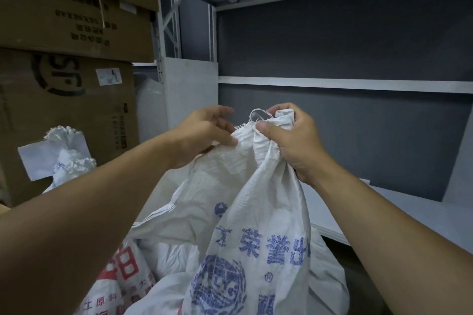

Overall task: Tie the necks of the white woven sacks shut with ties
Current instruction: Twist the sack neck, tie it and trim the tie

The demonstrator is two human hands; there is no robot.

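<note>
Atop the white woven sack (256, 225), our right hand (294, 140) clenches the pleated neck (266, 135); our left hand (204, 133) pinches crinkled fabric beside a thin looped tie (257, 113).

The sack (258, 212) is white woven plastic cloth, creased, with a faint sheen and blue print. The tie (256, 113) at its neck looks like thin clear plastic. Left, the boxes (64, 115) are matt brown cardboard. The shelf (332, 83) is smooth pale painted metal; the wall (332, 41) behind is matt dark grey.
</note>
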